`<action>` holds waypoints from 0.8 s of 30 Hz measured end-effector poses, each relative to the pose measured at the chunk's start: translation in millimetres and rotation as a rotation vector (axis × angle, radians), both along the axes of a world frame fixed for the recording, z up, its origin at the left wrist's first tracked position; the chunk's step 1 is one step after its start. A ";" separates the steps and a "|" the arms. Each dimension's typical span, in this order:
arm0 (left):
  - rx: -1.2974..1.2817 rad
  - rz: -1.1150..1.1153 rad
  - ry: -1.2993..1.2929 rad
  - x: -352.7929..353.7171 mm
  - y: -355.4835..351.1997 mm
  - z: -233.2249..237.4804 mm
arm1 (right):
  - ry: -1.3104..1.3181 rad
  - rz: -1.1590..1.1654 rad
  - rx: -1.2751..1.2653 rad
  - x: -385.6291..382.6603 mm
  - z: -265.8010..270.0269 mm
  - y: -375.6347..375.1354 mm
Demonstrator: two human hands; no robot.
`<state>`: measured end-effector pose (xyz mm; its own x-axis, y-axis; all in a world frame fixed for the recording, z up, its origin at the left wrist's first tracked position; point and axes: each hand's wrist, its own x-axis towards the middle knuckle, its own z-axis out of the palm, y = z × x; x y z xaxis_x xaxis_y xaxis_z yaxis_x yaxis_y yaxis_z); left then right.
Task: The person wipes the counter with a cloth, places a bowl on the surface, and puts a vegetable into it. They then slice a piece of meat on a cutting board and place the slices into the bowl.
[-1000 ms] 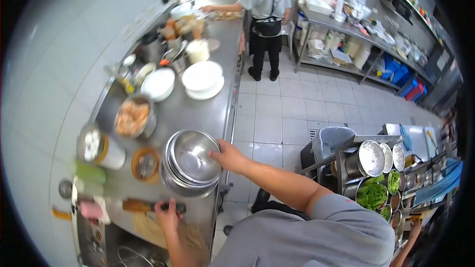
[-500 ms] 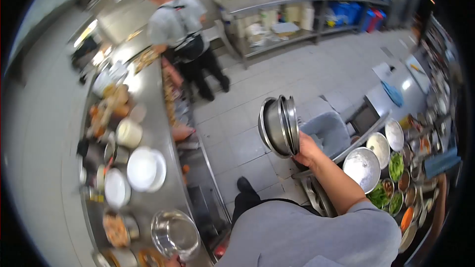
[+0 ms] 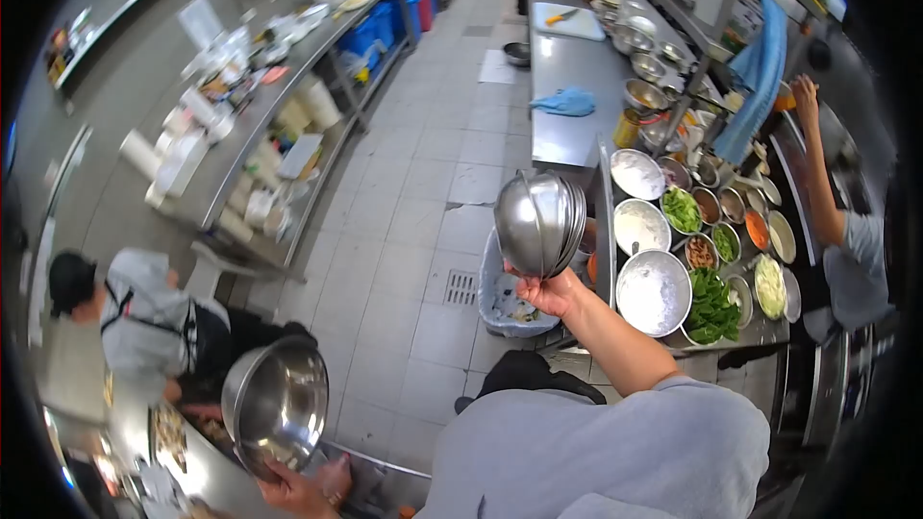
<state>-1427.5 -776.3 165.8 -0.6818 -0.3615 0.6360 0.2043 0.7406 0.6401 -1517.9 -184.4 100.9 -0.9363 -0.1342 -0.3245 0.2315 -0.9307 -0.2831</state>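
Grips a bowl stack (image 3: pixel 538 224) with the right hand (image 3: pixel 546 290), fingers closed on its lower rim, arm stretched toward 12 o'clock. Holds it in the air just right of centre, tipped on edge, hollows facing 3 o'clock, touching no surface. Clasps a single bowl (image 3: pixel 277 406) with the left hand (image 3: pixel 300 490) at 7 o'clock, fingers curled under the bottom rim, hollow turned to the camera. Carries that one low, probably just above a counter edge, though too warped there to tell. Shows a bin (image 3: pixel 510 300) on the floor (image 3: pixel 423 231) at 6 o'clock of the stack, partly behind the right hand. Shows three pans (image 3: pixel 654 292) with pale contents at 3 o'clock of the stack, lined up toward 12, with greens (image 3: pixel 711 308) and small tubs (image 3: pixel 726 242) just beside them at 3 o'clock. Shows a steel counter (image 3: pixel 562 149) at 12 o'clock of the stack, with a blue cloth (image 3: pixel 567 102) on it and a cutting board (image 3: pixel 577 21) farther toward 12. Catches a co-worker (image 3: pixel 144 327) in grey shirt and dark apron at 9 o'clock, bent over, well apart from both hands. Catches a second person (image 3: pixel 851 259) at 3 o'clock, one hand (image 3: pixel 803 91) raised beside a hanging blue towel (image 3: pixel 760 67). Takes in long shelves (image 3: pixel 240 125) crowded with containers from 9 to 11 o'clock.
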 end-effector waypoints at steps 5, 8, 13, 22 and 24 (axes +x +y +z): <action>0.097 -0.424 0.037 -209.9 92.9 20.3 | -0.096 -0.202 0.012 4.4 4.5 -5.2; -0.145 -0.654 0.339 -311.7 164.8 49.0 | -0.135 -0.300 0.025 -8.2 -16.4 -7.7; 0.089 -0.822 0.331 -451.6 265.1 82.2 | -0.208 -0.440 0.085 -76.1 -63.8 4.1; 0.975 -0.341 -0.787 -715.5 161.7 -129.7 | -0.187 -0.591 0.162 -215.0 -75.1 65.7; 1.044 -0.391 -0.828 -812.1 64.7 -278.7 | -0.171 -0.603 0.258 -237.9 -75.9 85.4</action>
<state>-2239.6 -711.6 -113.0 -0.8897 -0.1149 -0.4418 -0.4211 -0.1669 0.8915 -1755.8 -99.1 24.9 -0.7554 0.4974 -0.4265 -0.2457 -0.8185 -0.5193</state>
